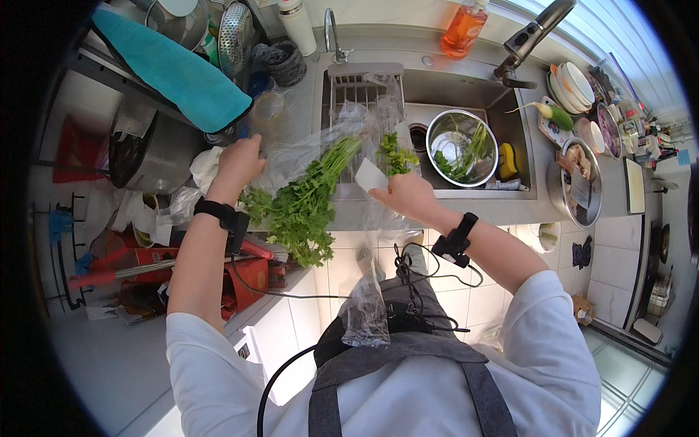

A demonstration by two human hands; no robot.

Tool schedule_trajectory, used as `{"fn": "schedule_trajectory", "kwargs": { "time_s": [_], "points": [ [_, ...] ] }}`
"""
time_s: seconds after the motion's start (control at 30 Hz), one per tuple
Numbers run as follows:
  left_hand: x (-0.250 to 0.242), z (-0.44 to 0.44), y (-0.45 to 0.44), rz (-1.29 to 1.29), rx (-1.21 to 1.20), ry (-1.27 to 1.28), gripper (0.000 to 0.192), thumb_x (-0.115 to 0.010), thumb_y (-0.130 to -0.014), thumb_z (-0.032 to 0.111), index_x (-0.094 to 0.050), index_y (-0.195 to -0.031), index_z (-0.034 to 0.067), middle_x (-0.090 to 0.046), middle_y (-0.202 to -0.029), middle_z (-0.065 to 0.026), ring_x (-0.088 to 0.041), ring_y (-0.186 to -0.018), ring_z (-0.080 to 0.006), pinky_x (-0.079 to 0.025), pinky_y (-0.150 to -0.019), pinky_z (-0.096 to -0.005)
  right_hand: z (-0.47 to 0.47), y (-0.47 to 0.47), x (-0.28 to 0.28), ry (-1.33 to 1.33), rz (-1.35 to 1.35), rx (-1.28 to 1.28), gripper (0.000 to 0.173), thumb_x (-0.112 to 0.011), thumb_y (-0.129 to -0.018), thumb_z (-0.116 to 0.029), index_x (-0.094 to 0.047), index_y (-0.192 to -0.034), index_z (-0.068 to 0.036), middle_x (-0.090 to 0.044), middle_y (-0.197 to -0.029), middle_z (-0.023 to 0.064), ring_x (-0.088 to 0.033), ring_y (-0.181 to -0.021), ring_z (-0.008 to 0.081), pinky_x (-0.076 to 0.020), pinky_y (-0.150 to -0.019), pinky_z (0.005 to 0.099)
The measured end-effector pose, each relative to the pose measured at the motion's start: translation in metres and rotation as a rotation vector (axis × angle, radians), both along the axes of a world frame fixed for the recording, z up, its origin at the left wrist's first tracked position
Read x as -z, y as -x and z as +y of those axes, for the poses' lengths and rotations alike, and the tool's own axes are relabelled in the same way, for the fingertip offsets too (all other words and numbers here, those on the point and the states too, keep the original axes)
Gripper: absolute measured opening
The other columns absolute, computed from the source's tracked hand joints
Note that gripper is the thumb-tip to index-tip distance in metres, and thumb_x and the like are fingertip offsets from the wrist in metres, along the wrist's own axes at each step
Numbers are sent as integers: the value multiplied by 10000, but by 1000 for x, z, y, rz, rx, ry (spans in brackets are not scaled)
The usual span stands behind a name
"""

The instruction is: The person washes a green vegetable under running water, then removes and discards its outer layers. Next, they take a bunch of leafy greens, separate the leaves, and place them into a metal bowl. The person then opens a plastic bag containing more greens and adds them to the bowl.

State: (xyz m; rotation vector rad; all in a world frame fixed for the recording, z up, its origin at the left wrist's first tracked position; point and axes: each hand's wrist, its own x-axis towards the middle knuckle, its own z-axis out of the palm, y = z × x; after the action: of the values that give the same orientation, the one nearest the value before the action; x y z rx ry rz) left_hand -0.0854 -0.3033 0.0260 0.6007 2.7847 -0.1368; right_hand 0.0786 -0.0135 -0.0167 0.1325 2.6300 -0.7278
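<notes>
My left hand [240, 164] is closed at the left of the counter, gripping clear plastic film. That film belongs to a crumpled clear plastic bag [306, 143] stretched across the counter. My right hand [407, 195] pinches the bag near a white label [370, 176] by the sink's front edge. Between my hands lies a bunch of leafy green herbs [303, 216], stems towards the sink, leaves hanging over the counter edge. A smaller leafy sprig [396, 154] shows just beyond my right hand. Part of the bag dangles down in front of my apron.
In the sink [469, 90] stand a steel bowl [461, 114] of green stems, a yellow sponge [507, 161] and a drain rack [355, 90]. A faucet [524, 46] rises behind. To the right are a green radish [557, 116] and a bowl of meat [575, 183].
</notes>
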Motion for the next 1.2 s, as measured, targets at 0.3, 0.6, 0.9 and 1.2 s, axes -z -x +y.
{"fn": "schedule_trajectory", "kwargs": {
  "time_s": [0.3, 0.6, 0.9, 1.2],
  "points": [
    [0, 55, -28, -16, 435, -32, 244, -600, -732, 15, -614, -975, 33, -567, -1039, -148, -535, -1022, -332, -461, -842, -436, -17, 42, 11, 48, 502, -312, 253, -628, -784, -278, -662, -994, -141, -505, -1163, 145, -471, -1097, 321, -451, -832, 410],
    [59, 98, -28, -344, 343, 205, 317, -523, -771, 8, -622, -1072, 19, -515, -1247, -160, -532, -1103, -341, -462, -905, -423, -36, 82, 47, -255, -16, -424, 328, -601, -802, -348, -673, -1061, -161, -485, -1243, 130, -421, -1171, 343, -428, -932, 438],
    [65, 115, -3, -361, -4, -172, 885, -481, -746, -99, -26, -1468, 135, -215, -1477, -192, -487, -1150, -399, -454, -910, -437, 3, 83, 76, -44, -71, -412, 350, -583, -808, -276, -660, -987, 15, -576, -1107, 174, -457, -1129, 348, -442, -919, 421],
    [64, 114, 20, -383, -216, -94, 909, -493, -781, -49, 72, -1466, 144, -174, -1491, -193, -513, -1117, -408, -458, -877, -449, 30, 67, 59, 74, -196, -50, 389, -570, -818, -306, -658, -886, 66, -639, -942, 245, -623, -880, 379, -515, -758, 431]
  ]
}}
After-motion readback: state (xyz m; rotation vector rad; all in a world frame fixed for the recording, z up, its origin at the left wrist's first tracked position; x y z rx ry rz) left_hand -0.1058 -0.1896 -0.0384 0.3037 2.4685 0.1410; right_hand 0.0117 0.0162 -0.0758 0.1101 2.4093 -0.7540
